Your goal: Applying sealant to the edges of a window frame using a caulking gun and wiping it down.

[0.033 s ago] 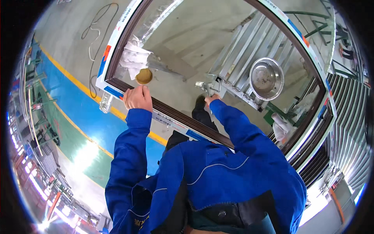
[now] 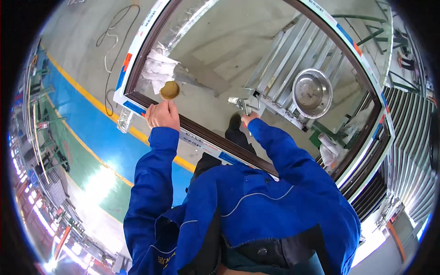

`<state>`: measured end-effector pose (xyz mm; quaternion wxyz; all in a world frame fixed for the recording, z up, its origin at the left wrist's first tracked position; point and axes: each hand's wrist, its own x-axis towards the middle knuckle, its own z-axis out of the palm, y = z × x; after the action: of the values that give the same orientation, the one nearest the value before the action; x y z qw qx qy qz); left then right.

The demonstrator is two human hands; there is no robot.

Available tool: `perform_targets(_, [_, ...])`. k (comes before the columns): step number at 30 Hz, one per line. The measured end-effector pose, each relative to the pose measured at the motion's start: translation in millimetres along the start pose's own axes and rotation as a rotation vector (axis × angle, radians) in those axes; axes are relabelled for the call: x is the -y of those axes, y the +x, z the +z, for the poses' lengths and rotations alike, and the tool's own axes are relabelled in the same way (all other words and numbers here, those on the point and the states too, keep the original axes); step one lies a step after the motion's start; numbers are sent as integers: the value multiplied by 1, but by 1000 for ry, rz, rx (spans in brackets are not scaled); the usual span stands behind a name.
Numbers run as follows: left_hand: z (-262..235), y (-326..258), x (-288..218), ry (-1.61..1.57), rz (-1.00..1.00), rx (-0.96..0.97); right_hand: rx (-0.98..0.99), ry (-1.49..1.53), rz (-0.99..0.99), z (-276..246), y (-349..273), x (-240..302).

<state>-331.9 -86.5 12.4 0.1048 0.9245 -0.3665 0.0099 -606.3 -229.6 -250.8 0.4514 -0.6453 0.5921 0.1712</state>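
A large window frame (image 2: 206, 138) with dark brown inner edges and printed protective film lies in front of me. My left hand (image 2: 163, 114) is closed over its near rail, close to the left corner, with the fingers curled on the edge. Inside the frame's outline, my right hand (image 2: 250, 119) grips a hand tool (image 2: 239, 101) with a silvery head and a slim metal handle; its exact kind is unclear. Just beyond my left hand are a yellow-brown round piece (image 2: 170, 90) and a crumpled white cloth (image 2: 158, 68).
A round metal basin (image 2: 312, 93) sits at the right by a rack of metal bars (image 2: 293, 55). Another white cloth (image 2: 331, 151) lies near the right corner. A cable (image 2: 109, 50) loops over the floor at far left. Long metal profiles (image 2: 410, 142) are stacked at right.
The two pictures are almost alike. The tool's head and the basin appear shifted very slightly to the left; both hands keep their places.
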Motion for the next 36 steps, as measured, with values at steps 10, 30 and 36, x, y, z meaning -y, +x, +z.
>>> perform_targets(10, [1, -11, 11, -54, 23, -94, 465, 1162, -210, -202, -189, 32])
perform_targets(30, [-9, -71, -45, -424, 544, 203, 796, 1516, -471, -160, -299, 111])
perform_targets(36, [-10, -68, -49, -345, 515, 244, 869, 1316, -452, -161, -258, 134])
